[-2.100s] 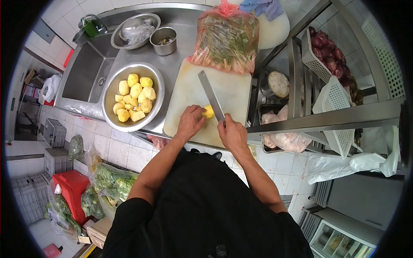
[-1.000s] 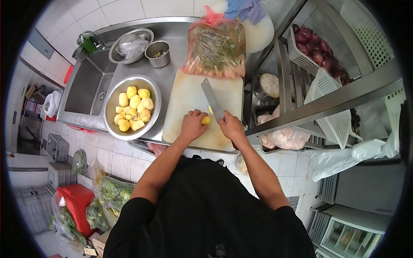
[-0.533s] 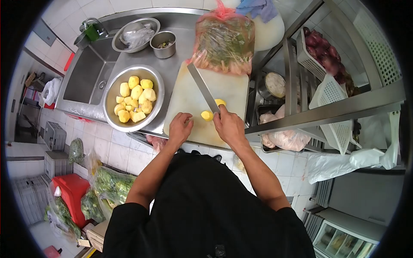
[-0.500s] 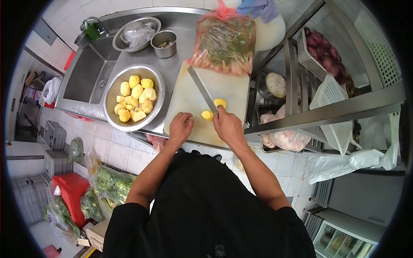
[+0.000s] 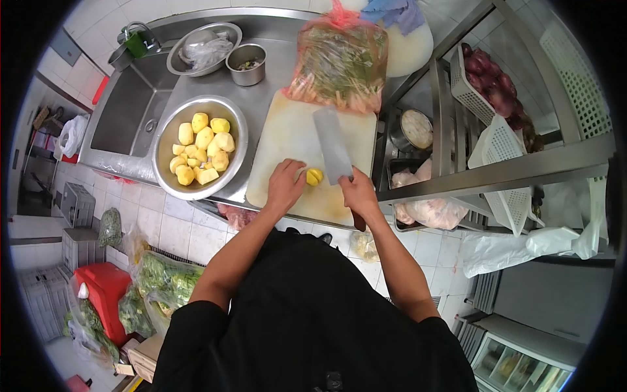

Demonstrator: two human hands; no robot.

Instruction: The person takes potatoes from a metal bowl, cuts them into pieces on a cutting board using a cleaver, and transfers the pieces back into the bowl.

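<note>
A cleaver [image 5: 334,145] lies broad side up over the white cutting board [image 5: 271,144], its brown handle in my right hand [image 5: 358,193]. Two yellow potato pieces [image 5: 315,176] sit close together on the board, left of the blade. My left hand [image 5: 286,185] is just left of them, fingers curled toward the pieces; whether the fingertips hold anything is hidden. A metal bowl [image 5: 241,145] with several peeled potatoes [image 5: 204,137] stands left of the board.
A red plastic bag of greens [image 5: 343,62] covers the board's far end. Behind the potato bowl are a small steel pot [image 5: 247,73] and a bowl with plastic [image 5: 175,63]. A sink [image 5: 130,108] is at left, a metal rack [image 5: 522,170] at right.
The blade has turned from edge-on to broad side up and moved right. My right hand has shifted right, and my left hand has moved right toward the potato pieces, which now sit together.
</note>
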